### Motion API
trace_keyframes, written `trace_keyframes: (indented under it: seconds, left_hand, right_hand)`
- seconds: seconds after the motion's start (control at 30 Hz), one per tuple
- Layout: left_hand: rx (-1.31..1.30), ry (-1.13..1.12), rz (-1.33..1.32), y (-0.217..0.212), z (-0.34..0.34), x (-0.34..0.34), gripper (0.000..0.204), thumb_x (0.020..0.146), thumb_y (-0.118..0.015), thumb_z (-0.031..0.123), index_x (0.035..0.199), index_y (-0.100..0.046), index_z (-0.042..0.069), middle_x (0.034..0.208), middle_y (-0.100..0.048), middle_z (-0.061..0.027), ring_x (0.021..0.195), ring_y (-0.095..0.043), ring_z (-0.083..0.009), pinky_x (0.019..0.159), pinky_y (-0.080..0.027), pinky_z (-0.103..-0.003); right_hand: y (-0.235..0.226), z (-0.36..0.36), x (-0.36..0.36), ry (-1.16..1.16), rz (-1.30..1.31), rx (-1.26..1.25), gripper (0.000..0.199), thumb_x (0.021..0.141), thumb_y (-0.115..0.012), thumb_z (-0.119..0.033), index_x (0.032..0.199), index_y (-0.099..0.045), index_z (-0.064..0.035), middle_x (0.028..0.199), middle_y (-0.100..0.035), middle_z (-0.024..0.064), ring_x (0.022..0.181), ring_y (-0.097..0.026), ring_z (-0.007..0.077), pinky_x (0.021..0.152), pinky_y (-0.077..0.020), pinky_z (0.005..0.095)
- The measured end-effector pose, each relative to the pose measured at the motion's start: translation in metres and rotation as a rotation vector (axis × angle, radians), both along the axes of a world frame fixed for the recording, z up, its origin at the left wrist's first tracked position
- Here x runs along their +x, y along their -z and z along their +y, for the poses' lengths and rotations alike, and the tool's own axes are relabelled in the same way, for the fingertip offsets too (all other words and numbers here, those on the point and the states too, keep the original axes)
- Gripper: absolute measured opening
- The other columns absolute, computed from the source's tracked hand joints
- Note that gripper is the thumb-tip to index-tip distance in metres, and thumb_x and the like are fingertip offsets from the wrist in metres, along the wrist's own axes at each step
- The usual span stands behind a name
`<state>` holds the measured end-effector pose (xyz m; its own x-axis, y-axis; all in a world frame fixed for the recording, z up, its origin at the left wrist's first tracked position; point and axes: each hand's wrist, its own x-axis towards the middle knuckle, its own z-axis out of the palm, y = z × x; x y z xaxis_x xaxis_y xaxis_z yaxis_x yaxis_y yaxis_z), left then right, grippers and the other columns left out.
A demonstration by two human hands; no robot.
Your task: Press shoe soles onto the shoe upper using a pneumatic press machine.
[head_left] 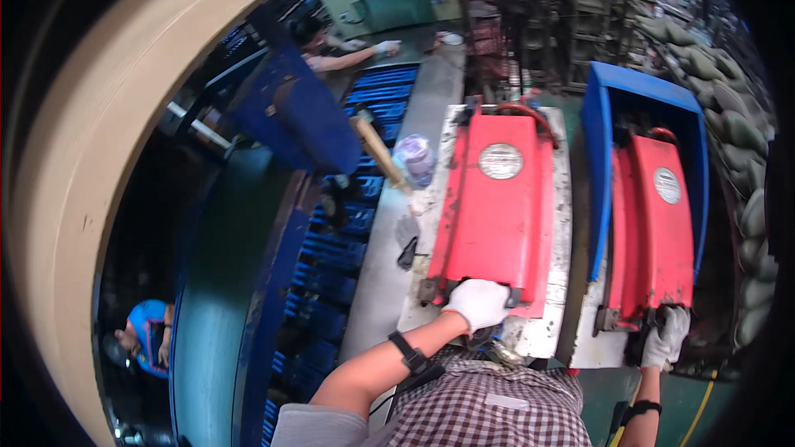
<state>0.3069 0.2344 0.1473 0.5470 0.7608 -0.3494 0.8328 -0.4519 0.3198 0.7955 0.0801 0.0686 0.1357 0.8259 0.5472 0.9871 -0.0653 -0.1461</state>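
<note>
Two long red metal machine covers (495,207) stand side by side in front of me, each with a round silvery plate on top. My left hand (477,305), in a white glove, is closed over the dark handle at the near end of the left cover. On the right, a second red cover (658,232) sits partly inside a blue hood (646,81). My right hand (667,339), also gloved in white, is wrapped round the black handle (672,312) at its near end. The gloves hide most of both handles.
Left of the machines, a metal ledge (373,298) carries a purple-white roll (416,157) and a small black item (407,254). Beyond it run blue slatted racks (331,269) and a teal conveyor belt (207,348). Other people (149,335) work on the left and at the back.
</note>
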Motion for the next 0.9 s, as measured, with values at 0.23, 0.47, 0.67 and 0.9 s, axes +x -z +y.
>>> trace_keyframes:
  seconds: [0.23, 0.47, 0.67, 0.9]
  left_hand:
    - [0.001, -0.033, -0.061, 0.002, -0.004, 0.001, 0.033, 0.087, -0.068, 0.038, 0.085, -0.076, 0.006, 0.078, -0.073, -0.0205, 0.075, -0.074, -0.0383, 0.071, -0.059, -0.051]
    - [-0.013, -0.038, -0.036, 0.002, -0.003, -0.004, 0.035, 0.087, -0.07, 0.039, 0.086, -0.077, 0.005, 0.079, -0.073, -0.0196, 0.076, -0.074, -0.0377, 0.073, -0.059, -0.05]
    - [0.018, -0.02, -0.03, 0.006, -0.003, -0.003, 0.033, 0.087, -0.068, 0.039, 0.087, -0.078, 0.007, 0.08, -0.074, -0.0194, 0.077, -0.075, -0.0371, 0.073, -0.059, -0.05]
    - [0.029, 0.008, -0.05, 0.004, -0.009, 0.0, 0.036, 0.089, -0.065, 0.041, 0.089, -0.078, 0.007, 0.083, -0.075, -0.0197, 0.079, -0.075, -0.0379, 0.075, -0.059, -0.05]
  right_hand:
    - [0.014, -0.009, 0.009, 0.093, -0.066, -0.001, 0.04, 0.073, -0.064, 0.006, 0.112, -0.065, -0.0042, 0.115, -0.064, 0.0206, 0.116, -0.058, 0.0426, 0.106, -0.0447, 0.0529]
    - [0.003, -0.005, -0.005, 0.046, -0.044, 0.014, 0.039, 0.074, -0.065, 0.005, 0.112, -0.064, -0.0055, 0.114, -0.064, 0.0198, 0.114, -0.059, 0.0431, 0.103, -0.0454, 0.053]
    - [0.02, -0.007, 0.01, 0.033, -0.079, 0.03, 0.04, 0.076, -0.07, 0.002, 0.114, -0.064, -0.0067, 0.116, -0.064, 0.0181, 0.117, -0.059, 0.042, 0.105, -0.0451, 0.0523]
    - [0.013, -0.004, -0.023, 0.268, 0.093, -0.041, 0.046, 0.078, -0.058, 0.008, 0.122, -0.061, -0.0041, 0.127, -0.06, 0.0208, 0.125, -0.053, 0.0408, 0.109, -0.0421, 0.0486]
